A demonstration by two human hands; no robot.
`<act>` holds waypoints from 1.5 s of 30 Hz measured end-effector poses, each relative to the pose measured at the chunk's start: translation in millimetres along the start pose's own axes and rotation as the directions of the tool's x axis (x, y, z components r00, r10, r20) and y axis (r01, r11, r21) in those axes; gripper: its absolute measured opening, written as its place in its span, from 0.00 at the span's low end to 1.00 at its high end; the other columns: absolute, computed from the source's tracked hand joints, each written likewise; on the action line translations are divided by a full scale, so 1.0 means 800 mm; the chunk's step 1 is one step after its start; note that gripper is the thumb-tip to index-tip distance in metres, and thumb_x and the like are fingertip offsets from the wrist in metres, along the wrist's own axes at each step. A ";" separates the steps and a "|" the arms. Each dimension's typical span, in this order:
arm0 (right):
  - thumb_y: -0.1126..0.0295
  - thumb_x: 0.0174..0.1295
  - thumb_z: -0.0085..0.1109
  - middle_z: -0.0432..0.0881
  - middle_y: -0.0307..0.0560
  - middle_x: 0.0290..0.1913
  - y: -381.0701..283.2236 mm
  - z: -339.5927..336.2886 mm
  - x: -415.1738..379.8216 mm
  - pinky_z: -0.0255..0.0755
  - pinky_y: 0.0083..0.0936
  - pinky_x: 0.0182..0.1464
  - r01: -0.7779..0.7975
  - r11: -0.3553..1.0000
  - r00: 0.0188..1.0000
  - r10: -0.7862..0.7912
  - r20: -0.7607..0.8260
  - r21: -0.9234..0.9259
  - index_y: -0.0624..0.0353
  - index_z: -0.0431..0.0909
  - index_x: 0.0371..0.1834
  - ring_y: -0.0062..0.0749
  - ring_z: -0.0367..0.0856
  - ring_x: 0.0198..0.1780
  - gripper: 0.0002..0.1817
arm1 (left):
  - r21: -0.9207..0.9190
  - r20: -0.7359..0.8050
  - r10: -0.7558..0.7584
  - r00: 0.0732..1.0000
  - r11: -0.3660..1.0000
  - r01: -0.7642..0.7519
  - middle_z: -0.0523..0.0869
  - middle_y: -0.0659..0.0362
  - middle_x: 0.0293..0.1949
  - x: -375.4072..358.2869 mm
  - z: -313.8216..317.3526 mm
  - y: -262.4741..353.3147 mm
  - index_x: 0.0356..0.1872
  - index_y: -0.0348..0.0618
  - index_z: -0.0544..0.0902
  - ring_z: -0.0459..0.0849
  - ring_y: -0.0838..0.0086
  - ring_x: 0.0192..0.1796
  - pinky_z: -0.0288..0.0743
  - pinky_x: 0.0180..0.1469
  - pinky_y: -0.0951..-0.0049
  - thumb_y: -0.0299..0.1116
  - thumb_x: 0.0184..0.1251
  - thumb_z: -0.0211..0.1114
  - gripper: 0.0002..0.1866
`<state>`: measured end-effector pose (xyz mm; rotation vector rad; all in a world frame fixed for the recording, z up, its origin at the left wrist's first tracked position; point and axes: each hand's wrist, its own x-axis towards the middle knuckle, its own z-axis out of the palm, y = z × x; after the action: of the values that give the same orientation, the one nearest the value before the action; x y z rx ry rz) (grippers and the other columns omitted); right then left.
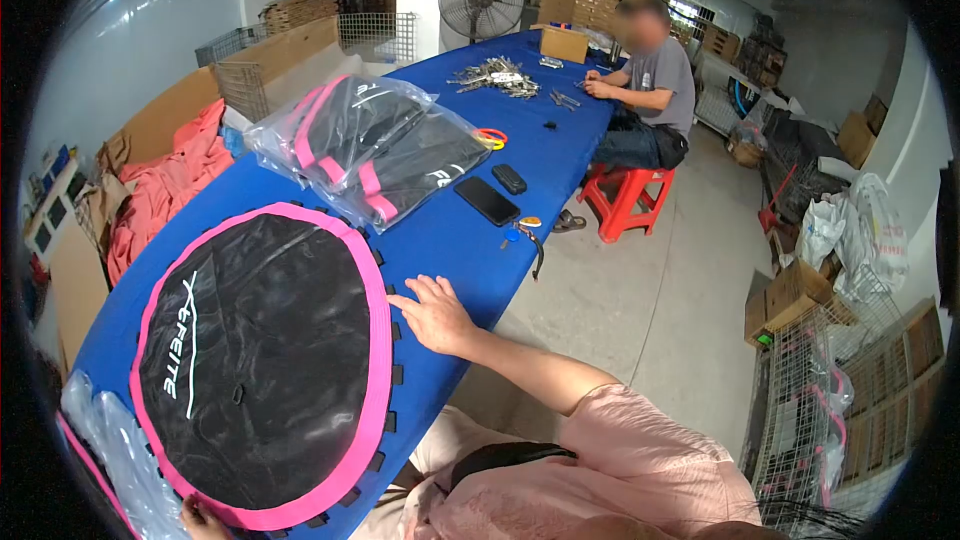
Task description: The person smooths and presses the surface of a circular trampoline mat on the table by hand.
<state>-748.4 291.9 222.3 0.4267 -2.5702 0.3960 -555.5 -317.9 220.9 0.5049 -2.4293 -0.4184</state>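
A round black trampoline mat (pixel 270 320) with a pink border, black edge tabs and white lettering lies flat on the blue-covered table (pixel 440 250). My right hand (pixel 437 316) is open, fingers spread, with the index fingertip touching the mat's pink border. At the bottom left my left hand (pixel 203 520) is at the near edge of the mat. It is cut off by the frame, and its grip cannot be made out. A small dark item (pixel 239 395) rests on the mat. Beyond it lies a clear plastic bag (pixel 385 145) holding another pink-and-black mat.
A phone (pixel 487 201), a black case (pixel 509 178), keys (pixel 512 236) and orange-handled scissors (pixel 490 139) lie on the table. Metal pieces (pixel 497 77) are heaped farther back. A co-worker (pixel 650 80) sits on a red stool (pixel 625 202). Plastic bags (pixel 125 450) lie bottom left.
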 end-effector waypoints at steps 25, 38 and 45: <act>0.66 0.70 0.55 0.73 0.59 0.74 -0.016 -0.002 0.003 0.57 0.56 0.77 0.032 0.994 0.994 -0.042 0.097 0.103 0.50 0.75 0.70 0.55 0.68 0.76 0.24 | 0.178 0.225 0.087 0.970 0.976 -0.129 0.78 0.33 0.66 -0.062 -0.007 0.101 0.68 0.34 0.76 0.78 0.37 0.66 0.74 0.67 0.44 0.51 0.80 0.59 0.30; 0.65 0.71 0.55 0.73 0.58 0.73 -0.016 -0.003 0.004 0.58 0.56 0.77 0.041 0.995 0.995 -0.048 0.087 0.088 0.51 0.75 0.70 0.54 0.69 0.76 0.24 | 0.347 0.254 0.020 0.967 0.931 -0.110 0.72 0.42 0.74 -0.097 -0.021 0.130 0.74 0.39 0.72 0.69 0.46 0.76 0.69 0.69 0.38 0.56 0.83 0.50 0.34; 0.66 0.71 0.55 0.74 0.58 0.72 -0.016 -0.005 0.003 0.60 0.57 0.75 0.063 0.995 0.995 -0.068 0.067 0.075 0.51 0.75 0.70 0.55 0.71 0.74 0.24 | 0.363 0.174 0.072 0.982 0.923 -0.132 0.75 0.44 0.73 -0.103 -0.017 0.133 0.73 0.39 0.73 0.73 0.47 0.73 0.70 0.68 0.42 0.55 0.83 0.50 0.32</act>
<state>-744.2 281.5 229.8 0.5591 -2.6074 0.4599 -513.6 -189.8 233.2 0.5163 -2.6892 0.0576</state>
